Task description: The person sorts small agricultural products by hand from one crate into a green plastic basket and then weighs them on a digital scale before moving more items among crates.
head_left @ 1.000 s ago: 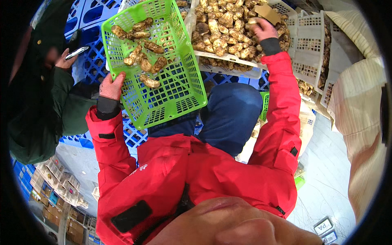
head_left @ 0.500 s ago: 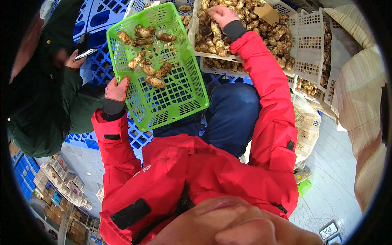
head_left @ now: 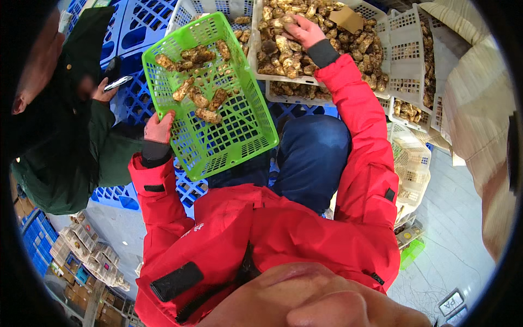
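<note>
My left hand [head_left: 158, 128] is closed on the left rim of a green plastic basket [head_left: 239, 144], which tilts over my lap. Several brown-and-cream mushrooms [head_left: 197, 97] lie in its far half. My right hand [head_left: 305, 32] reaches into a white crate [head_left: 305, 78] heaped with similar mushrooms [head_left: 348, 46]. Its fingers are bent round a mushroom [head_left: 281, 23] at the left of the heap; the fingertips are partly hidden. A piece of brown cardboard [head_left: 347, 20] lies on the heap, to the right of this hand.
More white crates [head_left: 407, 57] of mushrooms stand at the right and below the heaped one. Blue pallets [head_left: 139, 27] lie under and behind the basket. At left, close by, is a person in dark green [head_left: 71, 147] with a phone [head_left: 118, 83] in hand. Beige fabric [head_left: 479, 125] hangs at far right.
My right hand has shifted a little right and nearer over the heap, its fingers now at other mushrooms. A mushroom at the basket's far right has turned. The left hand keeps its hold.
</note>
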`<action>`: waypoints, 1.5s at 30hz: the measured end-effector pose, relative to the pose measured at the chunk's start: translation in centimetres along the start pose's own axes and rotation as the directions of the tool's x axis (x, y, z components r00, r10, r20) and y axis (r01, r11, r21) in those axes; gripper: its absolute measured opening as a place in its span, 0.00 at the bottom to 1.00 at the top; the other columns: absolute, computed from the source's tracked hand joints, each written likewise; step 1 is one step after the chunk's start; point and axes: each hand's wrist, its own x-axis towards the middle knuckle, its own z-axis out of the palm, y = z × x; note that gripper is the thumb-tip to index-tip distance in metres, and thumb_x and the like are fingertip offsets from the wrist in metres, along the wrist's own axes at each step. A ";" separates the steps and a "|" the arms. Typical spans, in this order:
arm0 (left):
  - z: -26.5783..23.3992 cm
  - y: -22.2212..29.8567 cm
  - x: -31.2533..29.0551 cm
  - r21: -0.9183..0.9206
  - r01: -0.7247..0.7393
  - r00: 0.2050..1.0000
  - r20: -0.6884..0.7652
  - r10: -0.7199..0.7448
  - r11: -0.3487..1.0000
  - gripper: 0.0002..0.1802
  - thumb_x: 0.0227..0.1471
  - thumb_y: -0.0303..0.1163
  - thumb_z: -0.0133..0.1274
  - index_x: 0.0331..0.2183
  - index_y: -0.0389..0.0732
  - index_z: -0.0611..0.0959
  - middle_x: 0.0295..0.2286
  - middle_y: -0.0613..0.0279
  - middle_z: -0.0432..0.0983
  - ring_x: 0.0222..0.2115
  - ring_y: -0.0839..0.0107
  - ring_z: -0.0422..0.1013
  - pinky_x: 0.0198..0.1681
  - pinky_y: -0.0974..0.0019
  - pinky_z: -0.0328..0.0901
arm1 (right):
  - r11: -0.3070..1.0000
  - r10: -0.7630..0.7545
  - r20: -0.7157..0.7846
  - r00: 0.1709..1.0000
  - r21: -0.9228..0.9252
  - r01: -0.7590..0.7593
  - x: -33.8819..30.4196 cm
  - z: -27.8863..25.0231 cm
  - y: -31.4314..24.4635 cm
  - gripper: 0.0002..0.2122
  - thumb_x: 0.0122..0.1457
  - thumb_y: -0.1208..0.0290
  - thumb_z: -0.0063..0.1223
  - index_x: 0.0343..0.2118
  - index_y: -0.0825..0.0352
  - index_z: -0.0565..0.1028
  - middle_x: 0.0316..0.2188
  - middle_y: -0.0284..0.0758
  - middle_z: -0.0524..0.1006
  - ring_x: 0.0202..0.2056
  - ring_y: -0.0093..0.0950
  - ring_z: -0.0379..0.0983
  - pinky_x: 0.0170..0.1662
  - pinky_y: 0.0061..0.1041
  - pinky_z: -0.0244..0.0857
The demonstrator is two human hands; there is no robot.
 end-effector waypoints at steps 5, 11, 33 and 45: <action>0.1 0.2 0.0 0.057 -0.033 0.999 -0.016 0.034 0.998 0.11 0.42 0.34 0.49 0.29 0.37 0.76 0.18 0.72 0.68 0.18 0.82 0.60 0.21 0.75 0.56 | 0.636 0.012 0.163 0.987 0.760 -0.134 -4.4 -1.8 -2.8 0.20 0.55 0.66 0.37 0.49 0.70 0.54 0.36 0.47 0.67 0.45 0.49 0.59 0.45 0.40 0.59; -0.2 -0.1 2.2 -0.110 -0.035 0.973 0.224 0.059 0.993 0.10 0.45 0.31 0.46 0.30 0.36 0.75 0.24 0.69 0.70 0.22 0.80 0.63 0.26 0.75 0.58 | 0.785 -0.064 -0.160 0.985 0.601 0.149 -11.7 -3.5 -3.3 0.24 0.52 0.74 0.42 0.52 0.61 0.50 0.43 0.41 0.65 0.42 0.31 0.65 0.36 0.22 0.64; -4.1 1.2 9.4 0.074 -0.071 0.967 0.250 0.050 0.995 0.15 0.47 0.35 0.45 0.34 0.32 0.74 0.28 0.58 0.72 0.27 0.71 0.69 0.29 0.70 0.64 | 0.494 -0.292 -0.912 0.288 -0.402 -0.771 -60.7 -1.1 9.1 0.10 0.41 0.77 0.52 0.31 0.65 0.73 0.27 0.36 0.73 0.28 0.30 0.70 0.34 0.23 0.64; -7.1 -3.4 4.9 -0.228 -0.029 0.999 -0.027 0.023 0.973 0.14 0.42 0.33 0.50 0.33 0.35 0.75 0.26 0.66 0.72 0.26 0.77 0.66 0.28 0.74 0.61 | -0.137 -0.053 -0.791 -0.609 0.610 -0.780 -62.8 -7.5 11.5 0.12 0.49 0.64 0.41 0.36 0.61 0.71 0.31 0.36 0.72 0.33 0.30 0.69 0.37 0.28 0.61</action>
